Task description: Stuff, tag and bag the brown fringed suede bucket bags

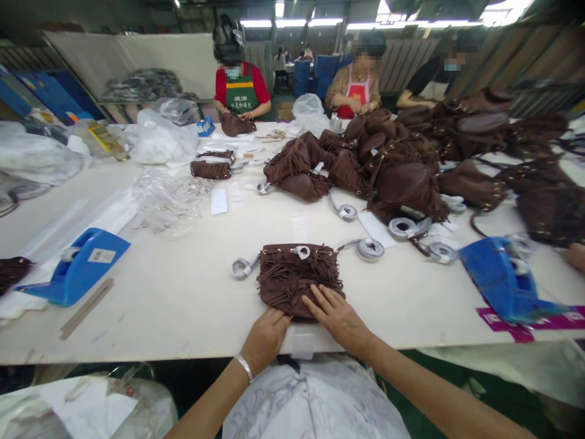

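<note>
A dark brown fringed bag [297,274] lies flat on the white table before me, its eyelet edge away from me. At its lower left edge my left hand [266,338] is closed, fingers curled over the rim and thumb hidden. My right hand [336,314] rests on the lower right of the fringe with its fingers stretched out and spread. Rolled, grey-wrapped straps lie on both sides of the bag, one strap roll [242,268] at left and another strap roll [369,249] at right. A whitish wrapped piece [300,251] sits at its top middle.
Blue tape dispensers stand at left [86,265] and right [500,277]. A big heap of brown bags [402,164] covers the back right. Clear plastic wrap [169,198] lies left of centre. Three co-workers sit across the table, one in a green apron [240,97].
</note>
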`<act>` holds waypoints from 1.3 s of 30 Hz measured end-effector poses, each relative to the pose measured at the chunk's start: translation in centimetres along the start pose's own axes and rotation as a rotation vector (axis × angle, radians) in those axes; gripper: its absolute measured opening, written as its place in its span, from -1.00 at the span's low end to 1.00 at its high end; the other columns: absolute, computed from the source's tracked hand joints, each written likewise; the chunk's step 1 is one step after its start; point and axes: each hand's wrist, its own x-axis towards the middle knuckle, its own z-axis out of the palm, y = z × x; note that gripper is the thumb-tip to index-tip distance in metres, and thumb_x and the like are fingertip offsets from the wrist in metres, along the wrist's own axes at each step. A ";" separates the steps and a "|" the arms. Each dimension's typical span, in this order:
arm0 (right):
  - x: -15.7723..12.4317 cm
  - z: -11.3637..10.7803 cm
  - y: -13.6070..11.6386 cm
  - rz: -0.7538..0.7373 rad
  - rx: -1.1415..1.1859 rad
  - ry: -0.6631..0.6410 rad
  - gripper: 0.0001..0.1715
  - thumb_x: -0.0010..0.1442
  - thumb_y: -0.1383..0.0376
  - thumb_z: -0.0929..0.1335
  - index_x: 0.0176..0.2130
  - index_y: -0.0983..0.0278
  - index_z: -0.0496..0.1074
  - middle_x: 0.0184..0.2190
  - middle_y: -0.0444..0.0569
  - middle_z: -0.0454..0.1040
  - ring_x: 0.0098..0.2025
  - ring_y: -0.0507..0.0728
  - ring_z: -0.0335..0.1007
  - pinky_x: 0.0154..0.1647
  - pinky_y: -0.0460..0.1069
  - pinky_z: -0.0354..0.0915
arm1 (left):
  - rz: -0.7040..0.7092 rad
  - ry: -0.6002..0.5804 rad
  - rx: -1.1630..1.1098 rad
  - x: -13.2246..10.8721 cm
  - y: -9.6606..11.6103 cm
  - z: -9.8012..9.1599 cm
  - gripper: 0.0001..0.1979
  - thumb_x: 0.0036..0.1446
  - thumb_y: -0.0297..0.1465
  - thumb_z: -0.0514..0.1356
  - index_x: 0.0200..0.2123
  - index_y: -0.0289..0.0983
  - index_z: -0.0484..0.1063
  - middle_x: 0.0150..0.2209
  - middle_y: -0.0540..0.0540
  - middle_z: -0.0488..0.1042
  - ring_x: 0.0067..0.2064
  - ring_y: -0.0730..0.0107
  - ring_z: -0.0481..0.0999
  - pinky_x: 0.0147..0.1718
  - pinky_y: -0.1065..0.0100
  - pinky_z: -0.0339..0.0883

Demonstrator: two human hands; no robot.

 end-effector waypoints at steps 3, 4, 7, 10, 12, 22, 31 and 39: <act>-0.2 0.5 -0.8 0.030 -0.028 -0.024 -0.22 0.22 0.42 0.32 0.35 0.29 0.06 0.33 0.28 0.07 0.30 0.42 0.08 0.20 0.26 0.20 | 0.026 0.081 0.046 -0.8 0.8 -1.3 -0.66 0.26 -0.56 -0.01 0.03 -0.27 0.40 -0.08 -0.19 0.51 -0.03 0.27 0.48 -0.01 0.18 0.45; -0.2 0.7 -0.9 0.037 -0.030 -0.024 -0.22 0.22 0.39 0.33 0.36 0.29 0.05 0.34 0.28 0.04 0.31 0.43 0.05 0.21 0.26 0.18 | 0.032 0.114 0.067 -0.6 1.2 -1.8 -0.66 0.25 -0.57 0.00 0.04 -0.28 0.39 -0.11 -0.19 0.52 -0.06 0.28 0.50 -0.05 0.19 0.47; -0.1 1.4 -1.3 0.057 -0.033 -0.011 -0.24 0.24 0.31 0.32 0.35 0.29 0.06 0.37 0.26 -0.03 0.33 0.44 0.01 0.22 0.28 0.15 | 0.062 0.178 0.136 1.4 2.0 -2.5 -0.63 0.23 -0.57 0.01 0.08 -0.30 0.37 -0.08 -0.20 0.53 -0.03 0.26 0.49 -0.02 0.18 0.45; -0.3 1.3 -1.4 0.067 -0.027 0.000 -0.23 0.19 0.31 0.34 0.33 0.33 0.10 0.36 0.29 -0.03 0.33 0.43 -0.01 0.23 0.30 0.12 | 0.046 0.133 0.260 4.6 1.8 -1.8 -0.59 0.26 -0.50 0.03 0.17 -0.32 0.29 0.17 -0.22 0.38 0.24 0.14 0.29 0.18 0.05 0.29; -0.4 0.6 -1.3 0.057 0.015 -0.001 -0.21 0.15 0.30 0.35 0.32 0.34 0.13 0.35 0.29 0.01 0.34 0.44 -0.02 0.23 0.31 0.12 | 0.002 0.082 0.337 6.0 1.0 -0.6 -0.54 0.29 -0.40 0.04 0.23 -0.33 0.22 0.28 -0.22 0.24 0.33 0.09 0.14 0.23 -0.01 0.20; 3.1 2.7 1.5 0.399 0.083 0.112 -0.32 0.33 0.16 0.24 0.32 0.39 0.10 0.37 0.23 -0.03 0.40 0.36 -0.17 0.28 0.30 0.05 | -0.117 -0.049 0.410 5.5 -0.4 1.7 -0.38 0.30 -0.26 0.02 0.36 -0.24 -0.05 0.41 -0.11 -0.07 0.41 0.06 -0.13 0.31 -0.07 -0.03; 1.6 4.3 2.7 0.339 0.197 0.049 -0.26 0.37 0.11 0.16 0.40 0.29 -0.13 0.39 0.12 -0.07 0.40 0.31 -0.16 0.29 0.31 0.06 | -0.150 -0.039 0.286 5.5 -0.5 0.9 -0.36 0.30 -0.22 0.02 0.37 -0.21 -0.08 0.40 -0.09 -0.05 0.41 0.07 -0.15 0.31 -0.07 -0.07; 3.6 6.3 2.9 0.351 0.125 0.128 -0.24 0.37 0.09 0.16 0.40 0.32 -0.13 0.41 0.20 -0.20 0.41 0.44 -0.31 0.24 0.36 0.14 | -0.140 0.031 0.306 5.3 -1.8 1.3 -0.32 0.26 -0.19 0.07 0.37 -0.21 -0.06 0.40 -0.09 -0.03 0.40 0.06 -0.09 0.29 -0.07 -0.01</act>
